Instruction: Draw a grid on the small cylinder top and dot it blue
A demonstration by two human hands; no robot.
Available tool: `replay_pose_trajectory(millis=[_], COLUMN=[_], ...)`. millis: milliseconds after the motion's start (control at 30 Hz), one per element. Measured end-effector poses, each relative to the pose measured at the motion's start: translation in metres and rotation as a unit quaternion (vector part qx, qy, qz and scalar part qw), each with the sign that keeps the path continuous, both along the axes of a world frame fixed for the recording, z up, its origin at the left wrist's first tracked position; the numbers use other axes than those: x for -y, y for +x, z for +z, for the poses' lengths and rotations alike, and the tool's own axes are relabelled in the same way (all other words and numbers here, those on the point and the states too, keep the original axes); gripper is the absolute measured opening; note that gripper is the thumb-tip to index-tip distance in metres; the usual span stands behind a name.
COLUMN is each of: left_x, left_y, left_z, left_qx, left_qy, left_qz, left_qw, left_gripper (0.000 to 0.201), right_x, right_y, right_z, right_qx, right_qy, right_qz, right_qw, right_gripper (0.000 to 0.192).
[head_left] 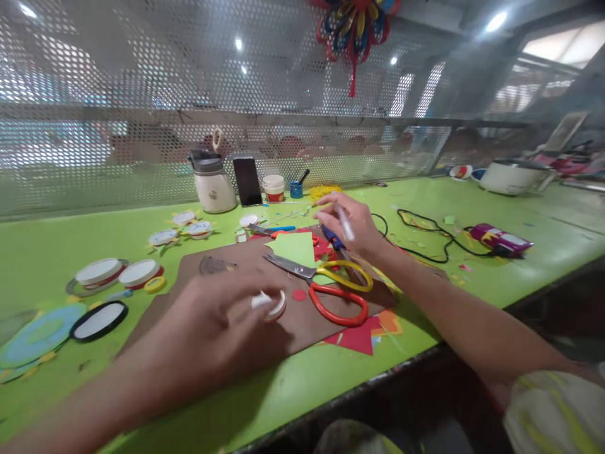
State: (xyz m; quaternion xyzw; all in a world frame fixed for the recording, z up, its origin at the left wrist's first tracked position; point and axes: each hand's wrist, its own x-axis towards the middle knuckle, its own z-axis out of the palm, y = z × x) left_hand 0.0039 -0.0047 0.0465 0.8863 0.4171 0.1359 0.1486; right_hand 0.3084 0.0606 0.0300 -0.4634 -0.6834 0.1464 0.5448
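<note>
My left hand (222, 312), blurred, pinches a small white disc (276, 309) with a raised rim just above the brown board (217, 246). My right hand (352, 221) has its fingers bent around a slim whitish stick (343, 222), whose kind I cannot make out. Under that hand lies a dark blue tool (333, 238), partly hidden. Between the hands, large scissors (340, 306) with one yellow and one red handle rest on the board, blades pointing left. A small red paper circle (299, 295) lies near the disc, and a light green paper piece (295, 248) is behind the scissors.
White round lids (139, 273) and flower-like discs (163, 238) lie at left, with a blue paper circle (45, 334). A white jug (215, 189), phone (247, 181) and paper cups (273, 188) stand behind. A black cord (425, 252) runs to a purple box (501, 239) at right.
</note>
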Motion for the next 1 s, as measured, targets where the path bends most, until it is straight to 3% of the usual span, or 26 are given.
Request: replay_pose_trajectory(millis=[100,233,300,400,567,833,900,1000], left_x=[-0.025,-0.031,-0.027,-0.020,-0.014,-0.011,-0.019,-0.047], left_y=[0.008,0.008,0.009,0.012,0.014,0.011,0.001,-0.018], left_z=[0.020,0.001,-0.007,-0.006,0.001,-0.003,0.003,0.012], left_qx=[0.013,-0.025,-0.044,-0.101,-0.094,-0.078,-0.078,-0.071], left_qy=[0.008,-0.004,-0.015,-0.039,-0.060,-0.043,-0.057,-0.075], left_qz=[0.079,0.104,0.081,0.046,0.052,0.035,0.041,0.105], left_qw=[0.997,0.994,0.996,0.993,0.992,0.995,0.995,0.989], left_gripper=[0.050,0.066,0.076,0.063,0.055,0.044,0.051,0.062], right_x=[-0.016,-0.024,-0.024,-0.020,-0.011,0.027,0.040,0.051], right_y=[0.022,0.032,0.031,0.024,0.014,-0.034,-0.050,-0.067], right_z=[0.002,-0.001,-0.003,-0.008,-0.014,-0.017,-0.015,-0.012], right_qx=[-0.036,-0.052,-0.050,-0.040,0.002,0.102,0.135,0.204], right_qy=[-0.016,-0.030,-0.034,-0.042,-0.068,-0.131,-0.148,-0.183], right_qz=[-0.037,-0.051,-0.045,-0.024,0.028,0.144,0.177,0.201], right_qw=[0.999,0.997,0.997,0.998,0.997,0.976,0.964,0.940], right_gripper=[0.017,0.020,0.022,0.022,0.024,0.025,0.036,0.058])
